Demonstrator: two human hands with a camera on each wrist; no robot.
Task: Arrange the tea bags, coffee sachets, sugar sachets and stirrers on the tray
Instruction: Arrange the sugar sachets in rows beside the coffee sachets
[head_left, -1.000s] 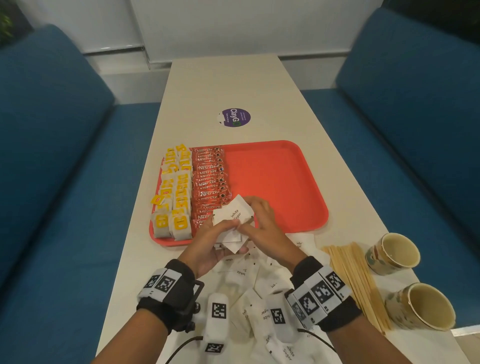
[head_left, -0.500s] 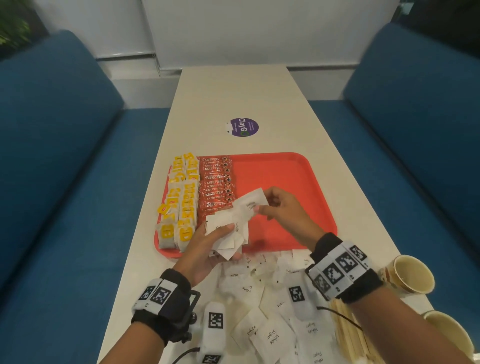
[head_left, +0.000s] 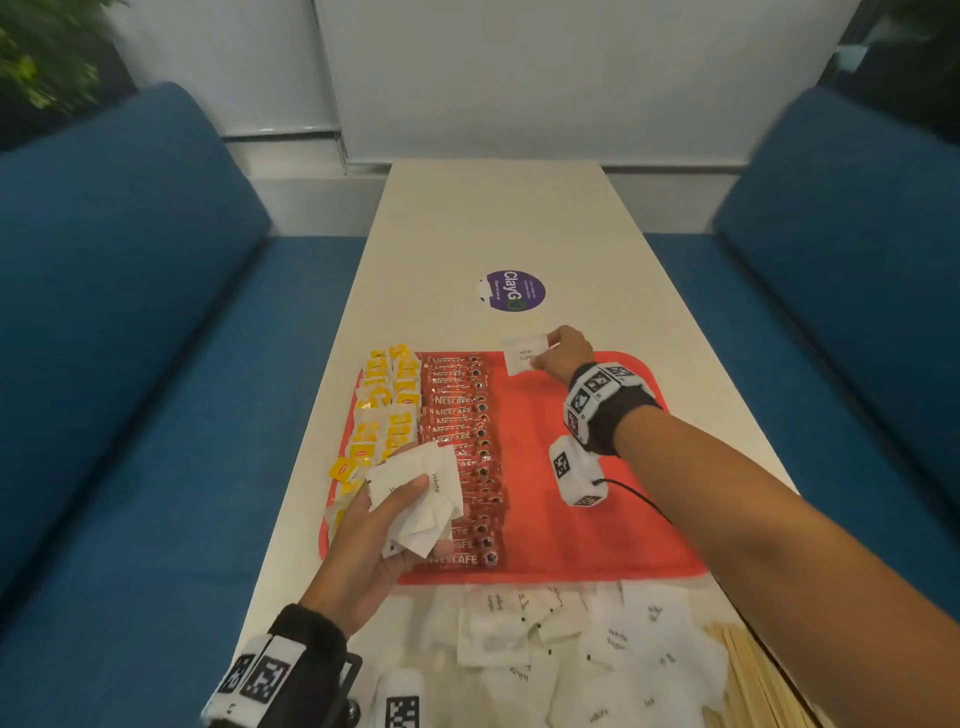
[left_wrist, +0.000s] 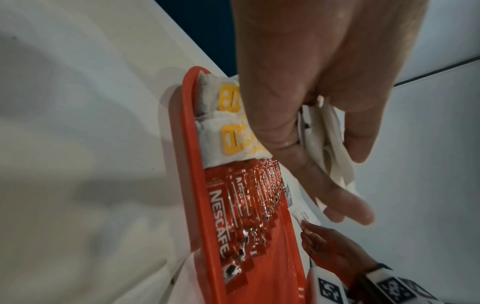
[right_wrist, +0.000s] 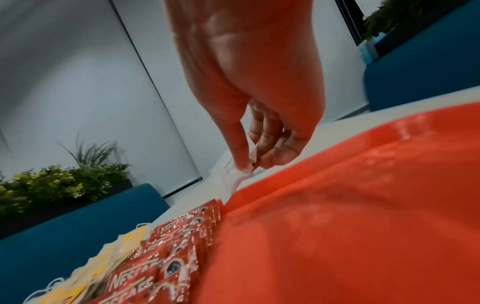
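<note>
At the far edge of the red tray (head_left: 597, 545), just beside the top of the coffee sachets (head_left: 462, 447), the right hand (head_left: 566, 353) pinches one white sugar sachet (head_left: 524, 355) by its right end between thumb and fingertips, low over the tray's rim. This looks like the start of a new column of sugar next to the coffee, filled from the far end toward the person. The sachet's long side runs across the tray, left to right, matching the coffee sachets, which lie crosswise in one overlapping row. The tea bags (head_left: 387, 410) fill the tray's left edge in two rows. The left hand (head_left: 374, 540) hovers over the near left part of the tray, fingers curled around a loose bunch of sugar sachets (head_left: 421, 493), probably kept as a supply for the right hand. More sugar sachets (head_left: 571, 649) lie scattered on the table (head_left: 493, 223) below the tray, with wooden stirrers (head_left: 753, 675) at the near right, pointing away from the person.
</note>
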